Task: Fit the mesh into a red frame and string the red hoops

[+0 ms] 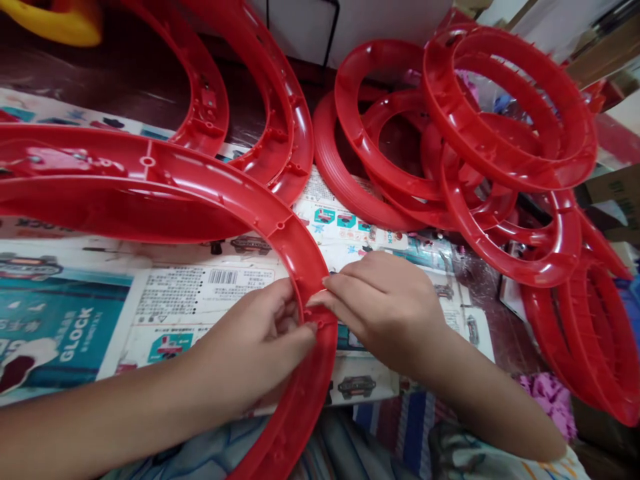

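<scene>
A large red plastic ring (235, 170) with a hollow, ribbed channel faces up in front of me, its near end reaching over my lap. Its inner rim is gripped by my left hand (265, 333), thumb lying over the channel and fingers curled beneath. My right hand (385, 307) is closed in a pinch at the same stretch of channel, fingertips inside it. A thin, pale edge shows at those fingertips, too small to name. Further left along the ring sits a pink piece (57, 159) fixed in the channel with screws.
More red rings (280, 127) lie behind on the left. A pile of red rings (505, 133) stands at the back right, some tilted. Printed cardboard (170, 293) covers the tabletop. Pink material (547, 403) is low on the right; a yellow part (65, 23) is at top left.
</scene>
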`<state>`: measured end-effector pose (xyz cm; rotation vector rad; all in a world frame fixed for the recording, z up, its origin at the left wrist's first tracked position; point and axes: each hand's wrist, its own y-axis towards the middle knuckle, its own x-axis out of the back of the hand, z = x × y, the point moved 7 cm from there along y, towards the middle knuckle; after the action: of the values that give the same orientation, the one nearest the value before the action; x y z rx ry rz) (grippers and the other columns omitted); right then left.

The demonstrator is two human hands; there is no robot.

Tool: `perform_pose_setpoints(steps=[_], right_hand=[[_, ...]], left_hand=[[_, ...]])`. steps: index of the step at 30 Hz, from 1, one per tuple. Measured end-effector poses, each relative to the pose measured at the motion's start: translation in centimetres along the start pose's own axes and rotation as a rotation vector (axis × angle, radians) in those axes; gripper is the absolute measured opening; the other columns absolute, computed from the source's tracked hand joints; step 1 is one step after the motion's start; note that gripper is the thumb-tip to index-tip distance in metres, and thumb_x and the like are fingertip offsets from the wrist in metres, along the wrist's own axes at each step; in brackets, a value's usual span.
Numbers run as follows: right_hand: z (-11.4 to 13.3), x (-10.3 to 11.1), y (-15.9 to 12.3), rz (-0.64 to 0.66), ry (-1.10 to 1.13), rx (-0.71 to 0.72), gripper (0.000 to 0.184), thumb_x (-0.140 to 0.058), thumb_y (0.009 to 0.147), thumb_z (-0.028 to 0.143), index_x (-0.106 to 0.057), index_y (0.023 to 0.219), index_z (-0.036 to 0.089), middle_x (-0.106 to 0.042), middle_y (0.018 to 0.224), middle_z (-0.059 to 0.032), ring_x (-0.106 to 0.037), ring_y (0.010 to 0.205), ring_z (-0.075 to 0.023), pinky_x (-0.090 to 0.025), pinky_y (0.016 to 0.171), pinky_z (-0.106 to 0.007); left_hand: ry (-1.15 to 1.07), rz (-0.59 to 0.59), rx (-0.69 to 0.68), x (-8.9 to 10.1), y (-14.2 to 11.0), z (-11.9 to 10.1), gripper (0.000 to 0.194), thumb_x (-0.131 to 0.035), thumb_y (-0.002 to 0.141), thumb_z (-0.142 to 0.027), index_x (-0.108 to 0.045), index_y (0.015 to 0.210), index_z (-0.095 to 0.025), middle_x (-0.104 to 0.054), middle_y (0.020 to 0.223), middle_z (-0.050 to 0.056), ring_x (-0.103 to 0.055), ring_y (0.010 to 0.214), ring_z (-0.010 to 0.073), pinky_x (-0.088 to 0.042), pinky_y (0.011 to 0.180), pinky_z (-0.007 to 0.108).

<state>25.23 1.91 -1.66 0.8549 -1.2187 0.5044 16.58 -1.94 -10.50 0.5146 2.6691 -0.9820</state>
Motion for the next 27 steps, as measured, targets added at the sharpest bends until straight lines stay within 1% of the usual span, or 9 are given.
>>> perform_pose_setpoints(steps=[2, 3, 7, 11, 13, 17, 21, 24, 27], right_hand=[[0.3, 0.2, 0.2, 0.054, -0.006, 0.066, 0.021, -0.054, 0.089, 0.018, -0.070, 0.075, 0.014, -0.062, 0.066, -0.0030, -0.051, 0.065, -0.0163, -0.039, 0.063, -0.030], [0.3, 0.3, 0.3, 0.072, 0.011, 0.082, 0.023, -0.051, 0.089, 0.015, -0.070, 0.076, 0.014, -0.063, 0.068, -0.0032, -0.050, 0.066, -0.0164, -0.040, 0.064, -0.030], [0.4, 0.5, 0.6, 0.105, 0.099, 0.108, 0.028, -0.044, 0.090, 0.010, -0.069, 0.078, 0.014, -0.062, 0.074, -0.0044, -0.048, 0.069, -0.0156, -0.040, 0.066, -0.029], [0.3, 0.4, 0.5, 0.112, 0.162, 0.089, 0.021, -0.051, 0.088, 0.013, -0.067, 0.074, 0.013, -0.060, 0.074, -0.0040, -0.048, 0.069, -0.0144, -0.041, 0.067, -0.027], [0.4, 0.5, 0.4, 0.112, 0.180, 0.104, 0.022, -0.050, 0.088, 0.013, -0.067, 0.075, 0.013, -0.059, 0.074, -0.0038, -0.047, 0.069, -0.0140, -0.041, 0.067, -0.027], [0.5, 0.6, 0.6, 0.167, 0.204, 0.101, 0.029, -0.041, 0.091, 0.009, -0.068, 0.081, 0.012, -0.060, 0.081, -0.0054, -0.050, 0.076, -0.0147, -0.042, 0.070, -0.027], [0.4, 0.1, 0.7, 0.253, 0.235, 0.099, 0.025, -0.044, 0.090, 0.011, -0.066, 0.080, 0.012, -0.061, 0.083, -0.0063, -0.051, 0.078, -0.0151, -0.042, 0.071, -0.027], [0.1, 0.1, 0.8, 0.217, 0.256, 0.075, 0.024, -0.046, 0.089, 0.011, -0.066, 0.076, 0.012, -0.060, 0.079, -0.0053, -0.051, 0.076, -0.0142, -0.041, 0.069, -0.026], [-0.1, 0.2, 0.8, 0.179, 0.296, 0.069, 0.026, -0.044, 0.090, 0.014, -0.066, 0.076, 0.012, -0.059, 0.078, -0.0052, -0.050, 0.075, -0.0140, -0.042, 0.068, -0.026]], left_hand=[[0.010, 0.057, 0.012, -0.4, -0.1, 0.2, 0.014, -0.049, 0.083, -0.015, -0.054, 0.094, -0.022, -0.050, 0.055, -0.009, -0.041, 0.038, 0.0064, -0.032, 0.036, 0.016], [0.012, 0.080, -0.007, -0.6, -0.1, 0.1, 0.014, -0.049, 0.082, -0.014, -0.054, 0.092, -0.022, -0.049, 0.055, -0.009, -0.041, 0.039, 0.0062, -0.032, 0.037, 0.016], [0.061, 0.141, -0.112, -1.1, -0.2, 0.3, 0.017, -0.049, 0.080, -0.008, -0.054, 0.086, -0.022, -0.055, 0.070, -0.007, -0.050, 0.060, 0.0080, -0.040, 0.053, 0.017], [0.109, 0.188, -0.074, -1.5, -0.3, 1.4, 0.025, -0.046, 0.079, -0.005, -0.053, 0.094, -0.023, -0.055, 0.074, -0.006, -0.049, 0.064, 0.0093, -0.040, 0.055, 0.018], [0.100, 0.206, -0.059, -1.7, -0.4, 1.5, 0.026, -0.046, 0.079, -0.005, -0.053, 0.097, -0.023, -0.056, 0.076, -0.005, -0.049, 0.066, 0.0102, -0.040, 0.055, 0.019], [0.168, 0.226, -0.060, -2.0, -0.6, 1.4, 0.021, -0.049, 0.081, -0.012, -0.056, 0.098, -0.023, -0.059, 0.080, -0.003, -0.055, 0.072, 0.0144, -0.044, 0.060, 0.023], [0.249, 0.212, -0.036, -2.1, -0.7, 1.7, 0.017, -0.052, 0.081, -0.015, -0.058, 0.095, -0.023, -0.064, 0.086, -0.001, -0.061, 0.080, 0.0196, -0.048, 0.067, 0.028], [0.170, 0.222, -0.031, -2.2, -1.0, 1.5, 0.017, -0.052, 0.085, -0.020, -0.054, 0.100, -0.026, -0.063, 0.086, -0.001, -0.061, 0.081, 0.0191, -0.048, 0.069, 0.029], [0.069, 0.252, 0.027, -2.4, -1.3, 1.3, 0.025, -0.055, 0.088, -0.035, -0.046, 0.110, -0.029, -0.059, 0.081, -0.003, -0.058, 0.071, 0.0157, -0.046, 0.061, 0.026]])
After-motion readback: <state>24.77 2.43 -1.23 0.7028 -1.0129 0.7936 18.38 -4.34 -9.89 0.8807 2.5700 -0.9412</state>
